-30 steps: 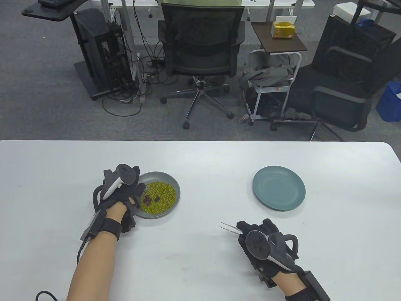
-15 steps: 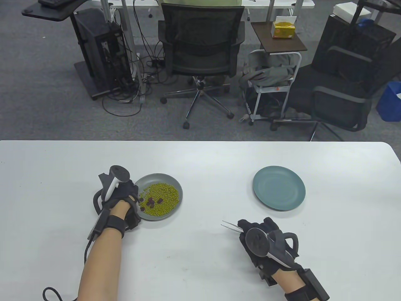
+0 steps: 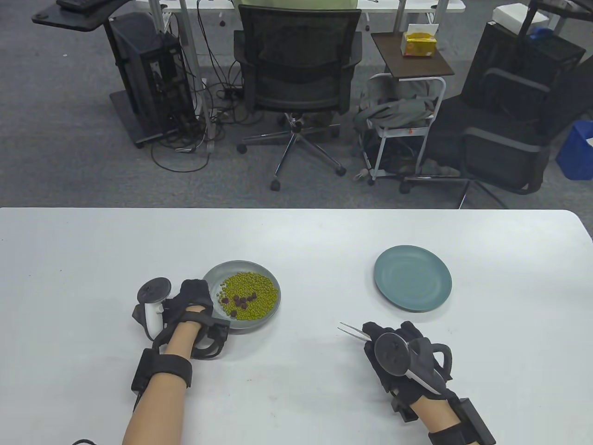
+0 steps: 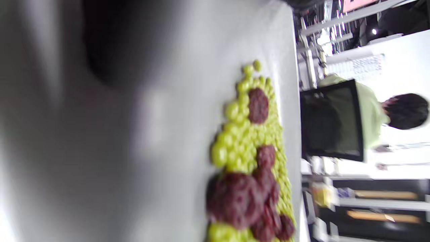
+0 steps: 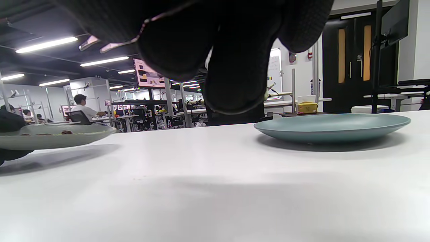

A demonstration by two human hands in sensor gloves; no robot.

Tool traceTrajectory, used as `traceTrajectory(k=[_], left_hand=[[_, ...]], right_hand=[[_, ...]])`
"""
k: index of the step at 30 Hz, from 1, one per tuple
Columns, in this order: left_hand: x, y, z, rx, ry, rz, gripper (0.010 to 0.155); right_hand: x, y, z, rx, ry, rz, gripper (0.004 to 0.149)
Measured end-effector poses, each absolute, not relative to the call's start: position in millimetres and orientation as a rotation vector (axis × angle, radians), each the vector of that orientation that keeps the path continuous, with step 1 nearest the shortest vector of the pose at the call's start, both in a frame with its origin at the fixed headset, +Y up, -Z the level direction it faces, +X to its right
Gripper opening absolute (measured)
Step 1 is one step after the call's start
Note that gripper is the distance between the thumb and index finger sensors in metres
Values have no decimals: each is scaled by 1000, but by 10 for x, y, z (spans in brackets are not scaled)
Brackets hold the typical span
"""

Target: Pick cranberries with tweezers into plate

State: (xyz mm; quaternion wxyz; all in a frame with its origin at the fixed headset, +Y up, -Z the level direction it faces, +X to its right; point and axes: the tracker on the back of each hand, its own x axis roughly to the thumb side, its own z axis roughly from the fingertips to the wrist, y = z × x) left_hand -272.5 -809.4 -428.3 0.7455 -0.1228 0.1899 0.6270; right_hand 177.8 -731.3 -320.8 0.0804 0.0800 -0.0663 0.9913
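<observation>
The cranberries (image 3: 240,301) lie on the beans in the grey dish (image 3: 217,273), which my left hand (image 3: 194,301), gripping its rim at 8 o'clock, has dragged rightward toward my right hand (image 3: 394,352) pinching the tweezers (image 3: 351,330); the blue plate (image 3: 412,277) is empty. No legible writing.

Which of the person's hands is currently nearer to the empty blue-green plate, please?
Right. The right hand, holding tweezers, sits just below the blue-green plate; the left hand grips the grey plate far to the left.
</observation>
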Motion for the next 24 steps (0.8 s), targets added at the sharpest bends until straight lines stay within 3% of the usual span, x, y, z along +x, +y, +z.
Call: traceTrajectory(k=[2,6,11,16,19,24], left_hand=[[-2597,-8059,-4191,-273,372,1472,55],[-2315,-7749,-3928,-365,147,1606,59],[-2094,-7536,-3472,-282,-85,1725,62],[-1981,-7801,-3020,-270,-47,1890,61],[-1959,-7990,-2902,-310,-34,1861,61],[-1924,-7977,-2884,-383,-67,1798,61]], right_hand=[[1822,-7291,-3212,220,-211,2950,53],[1921,-7244,-3233,175,-256,2922,53],[1989,-7233,-3244,141,-278,2903,53],[1978,-7231,-3232,145,-295,2901,53],[1964,-7225,-3207,169,-342,2887,53],[1844,-7116,-3104,294,-405,2834,51]])
